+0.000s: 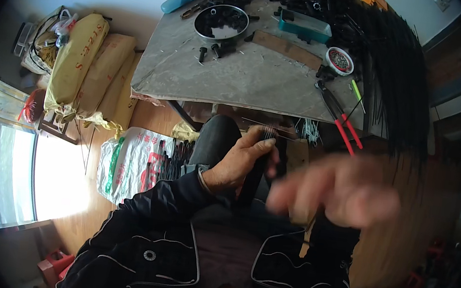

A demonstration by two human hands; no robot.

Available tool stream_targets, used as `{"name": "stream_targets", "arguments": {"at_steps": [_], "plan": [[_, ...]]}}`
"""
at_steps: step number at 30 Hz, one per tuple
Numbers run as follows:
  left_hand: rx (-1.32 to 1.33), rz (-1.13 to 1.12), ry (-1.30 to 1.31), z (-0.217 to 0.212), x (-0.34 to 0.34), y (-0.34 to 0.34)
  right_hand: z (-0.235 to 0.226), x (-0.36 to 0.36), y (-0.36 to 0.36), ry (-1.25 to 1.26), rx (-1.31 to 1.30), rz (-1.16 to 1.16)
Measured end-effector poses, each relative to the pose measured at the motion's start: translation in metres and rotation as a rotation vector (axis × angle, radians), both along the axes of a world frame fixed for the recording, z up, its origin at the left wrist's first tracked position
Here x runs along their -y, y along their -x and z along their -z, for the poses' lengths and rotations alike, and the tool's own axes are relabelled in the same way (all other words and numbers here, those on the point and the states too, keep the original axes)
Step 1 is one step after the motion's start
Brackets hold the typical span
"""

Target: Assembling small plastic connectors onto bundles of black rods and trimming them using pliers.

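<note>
In front of my lap, my left hand [243, 159] is closed around a long dark piece [268, 131]. Its top end, beside the thumb, looks finely ribbed like a bunch of thin strands, but its exact kind is unclear. Lower down, the dark piece blends into the dark clothing. My right hand [339, 190] is raised to the right of it, apart from the left hand and closer to the camera. Motion smears its fingers, so whether it holds anything cannot be made out. Beyond the right hand, red-handled pliers [340, 117] lie at the table's near right edge.
The grey table [187, 76] carries a round bowl of black parts [221, 22], a teal box [305, 26], a flat wooden strip [286, 50] and a small tub of metal bits [339, 61]. Long black strands [403, 78] hang over its right side. Yellow sacks [77, 64] stand left.
</note>
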State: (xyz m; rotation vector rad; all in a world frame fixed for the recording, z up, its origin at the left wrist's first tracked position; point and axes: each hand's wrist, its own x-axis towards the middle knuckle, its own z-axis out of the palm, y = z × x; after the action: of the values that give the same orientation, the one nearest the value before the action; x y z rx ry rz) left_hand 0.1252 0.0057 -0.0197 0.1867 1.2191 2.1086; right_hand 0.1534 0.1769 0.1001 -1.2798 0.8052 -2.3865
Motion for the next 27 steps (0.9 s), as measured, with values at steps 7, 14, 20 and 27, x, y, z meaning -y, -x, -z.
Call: {"name": "stream_targets", "arguments": {"at_steps": [7,14,20,27], "plan": [[0.038,-0.010,-0.116,-0.011,0.004,-0.010,0.058,-0.014,0.016,-1.173,0.181,0.973],[0.072,0.018,-0.129,-0.009,0.001,-0.007,0.059,-0.025,0.013,-1.340,0.111,1.078],[0.070,0.050,-0.125,-0.011,-0.001,-0.004,0.112,-0.072,0.011,-0.831,0.322,0.736],[-0.228,0.100,0.044,-0.022,0.006,0.006,0.113,0.002,-0.006,-1.029,0.280,0.238]]}}
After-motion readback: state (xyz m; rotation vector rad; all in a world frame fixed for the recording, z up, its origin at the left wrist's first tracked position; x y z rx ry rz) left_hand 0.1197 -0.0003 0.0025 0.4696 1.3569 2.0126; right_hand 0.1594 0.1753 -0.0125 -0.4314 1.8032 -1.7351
